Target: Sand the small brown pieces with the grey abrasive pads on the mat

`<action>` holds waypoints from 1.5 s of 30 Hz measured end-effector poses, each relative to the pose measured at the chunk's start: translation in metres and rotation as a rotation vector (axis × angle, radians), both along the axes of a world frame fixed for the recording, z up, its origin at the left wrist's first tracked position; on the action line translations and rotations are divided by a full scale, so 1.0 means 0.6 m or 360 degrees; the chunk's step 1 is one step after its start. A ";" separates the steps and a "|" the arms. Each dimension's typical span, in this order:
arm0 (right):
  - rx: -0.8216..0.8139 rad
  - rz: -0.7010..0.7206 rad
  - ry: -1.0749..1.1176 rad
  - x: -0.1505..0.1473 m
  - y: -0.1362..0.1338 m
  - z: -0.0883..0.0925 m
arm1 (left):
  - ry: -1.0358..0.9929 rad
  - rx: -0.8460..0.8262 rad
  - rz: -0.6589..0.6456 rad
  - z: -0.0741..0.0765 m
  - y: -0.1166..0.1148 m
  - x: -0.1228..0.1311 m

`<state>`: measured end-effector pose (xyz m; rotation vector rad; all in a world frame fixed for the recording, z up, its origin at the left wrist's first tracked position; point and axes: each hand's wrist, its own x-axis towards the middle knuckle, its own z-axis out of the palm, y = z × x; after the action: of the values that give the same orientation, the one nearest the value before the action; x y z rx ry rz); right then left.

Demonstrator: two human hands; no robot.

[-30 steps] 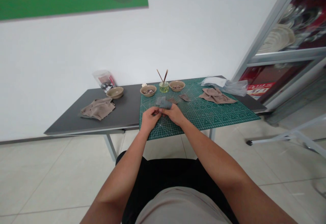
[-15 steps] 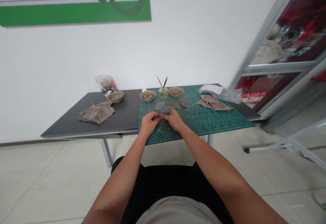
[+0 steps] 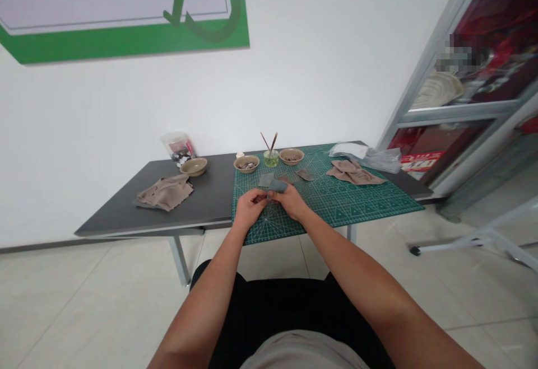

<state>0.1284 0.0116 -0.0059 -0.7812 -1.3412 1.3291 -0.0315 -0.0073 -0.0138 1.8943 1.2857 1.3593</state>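
Above the near part of the green cutting mat point(image 3: 336, 204), both hands are close together. My right hand point(image 3: 293, 201) is closed round a bent grey-blue sheet point(image 3: 278, 185), perhaps sandpaper. Its thumb meets the fingertips of my left hand point(image 3: 249, 209), which is closed in a pinch. Whatever small thing lies between the left fingers is hidden. Just beyond, a flat grey square point(image 3: 265, 179) and a brown piece point(image 3: 286, 180) lie on the mat. A darker grey-brown piece point(image 3: 304, 174) is to their right.
Behind the hands are a bowl of small pieces point(image 3: 246, 164), a glass jar with two brushes point(image 3: 271, 159) and a second bowl point(image 3: 291, 157). A brown cloth point(image 3: 355, 174) and clear plastic bag point(image 3: 378, 158) lie right. Another cloth point(image 3: 166, 192), bowl point(image 3: 194, 167) and plastic container point(image 3: 179, 149) stand left.
The camera view has shifted slightly, so the table appears a little lower and farther right. Both hands stay together at the grey-blue sheet, with only slight finger movement.
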 end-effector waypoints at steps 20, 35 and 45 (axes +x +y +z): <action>0.0047 -0.0036 0.0109 0.003 0.007 -0.011 | 0.0034 -0.0019 0.0010 0.003 -0.006 0.002; -0.0050 0.0192 0.0024 0.002 0.008 -0.003 | 0.0184 -0.0054 0.0106 0.010 -0.014 0.004; -0.0049 0.0150 0.0152 0.003 0.011 -0.012 | 0.0103 -0.0053 0.0004 0.007 -0.013 0.001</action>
<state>0.1300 0.0185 -0.0130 -0.6736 -1.2977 1.4463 -0.0307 -0.0154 -0.0094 1.9293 1.3341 1.2793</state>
